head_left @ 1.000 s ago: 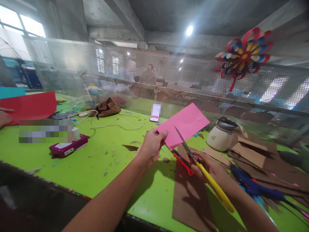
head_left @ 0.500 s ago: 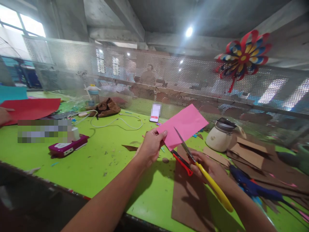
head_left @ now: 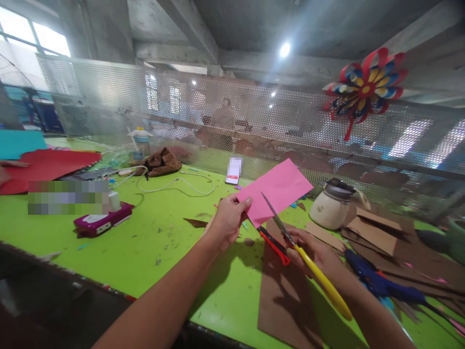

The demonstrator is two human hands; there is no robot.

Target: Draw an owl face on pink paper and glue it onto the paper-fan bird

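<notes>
My left hand point(head_left: 228, 220) pinches the near left corner of a pink sheet of paper point(head_left: 281, 184) between thumb and fingers, holding it tilted above the table. In my right hand point(head_left: 308, 252) is a pair of scissors point(head_left: 321, 281) with a yellow handle. One scissor blade lies across the front of the paper near its lower edge, its tip pointing up and left. Just below the paper, a red and black tool point(head_left: 274, 246), perhaps a utility knife, is partly hidden by the scissors and my right fingers. A brown cardboard sheet point(head_left: 281, 305) lies beneath my right hand.
On the green table point(head_left: 167, 252) are a purple power strip point(head_left: 119, 216), a white cable point(head_left: 174, 182), a phone point(head_left: 233, 170), a cream kettle point(head_left: 329, 206) and a blue glue gun point(head_left: 385, 281). Another person's hand point(head_left: 7, 172) touches a red sheet point(head_left: 58, 167). A mesh screen point(head_left: 203, 111) stands behind.
At the far left, the other person's red sheet and blue sheet have shifted slightly right and toward me. My hands, the pink paper and the scissors have barely moved.
</notes>
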